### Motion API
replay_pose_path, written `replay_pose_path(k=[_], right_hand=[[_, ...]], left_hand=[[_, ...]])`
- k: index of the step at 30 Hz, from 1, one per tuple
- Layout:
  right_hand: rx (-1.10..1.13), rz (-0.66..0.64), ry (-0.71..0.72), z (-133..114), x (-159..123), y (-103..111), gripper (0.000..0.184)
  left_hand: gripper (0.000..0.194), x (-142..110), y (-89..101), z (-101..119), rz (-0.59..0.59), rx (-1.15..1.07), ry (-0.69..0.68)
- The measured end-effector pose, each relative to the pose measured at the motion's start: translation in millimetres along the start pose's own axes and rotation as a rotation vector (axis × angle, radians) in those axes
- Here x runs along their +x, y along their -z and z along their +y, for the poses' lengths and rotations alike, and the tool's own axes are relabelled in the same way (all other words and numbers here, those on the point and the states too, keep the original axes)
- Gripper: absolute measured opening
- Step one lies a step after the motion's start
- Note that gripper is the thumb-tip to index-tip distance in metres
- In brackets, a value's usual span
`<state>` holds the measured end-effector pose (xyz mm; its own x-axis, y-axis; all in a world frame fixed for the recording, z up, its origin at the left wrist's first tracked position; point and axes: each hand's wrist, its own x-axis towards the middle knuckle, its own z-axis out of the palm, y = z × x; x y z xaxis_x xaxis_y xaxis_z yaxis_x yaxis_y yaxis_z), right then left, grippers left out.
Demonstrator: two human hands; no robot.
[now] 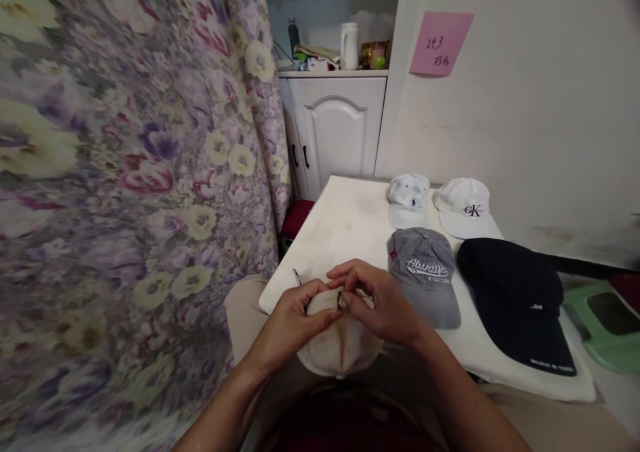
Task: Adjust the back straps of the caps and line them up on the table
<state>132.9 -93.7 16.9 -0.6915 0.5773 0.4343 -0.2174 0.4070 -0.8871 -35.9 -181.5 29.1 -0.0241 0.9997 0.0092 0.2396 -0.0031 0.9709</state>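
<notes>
A cream cap rests against my lap at the near edge of a low white table. My left hand grips the cap's back edge from the left, fingers curled. My right hand pinches the cap's strap and a small metal buckle from the right. The two hands meet over the cap's back. A thin strap end sticks up by my left fingers.
On the table lie a grey cap, a black cap, and two white caps. A floral curtain hangs at left. A white cabinet stands behind. A green stool sits at right.
</notes>
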Motion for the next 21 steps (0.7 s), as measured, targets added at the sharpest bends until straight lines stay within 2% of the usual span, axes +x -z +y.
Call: replay_pose_path(k=[10,21], right_hand=[[-0.112,-0.010,0.019,-6.1,-0.2,1.6,0.019],[-0.375,0.019,0.093,-13.5,-2.2,-4.1,0.019]], left_hand=[[0.015,-0.3,4.9,-0.8,-0.079,-0.045,-0.011],[0.016,-0.6,5.6,0.6,-0.063,-0.013,-0.010]])
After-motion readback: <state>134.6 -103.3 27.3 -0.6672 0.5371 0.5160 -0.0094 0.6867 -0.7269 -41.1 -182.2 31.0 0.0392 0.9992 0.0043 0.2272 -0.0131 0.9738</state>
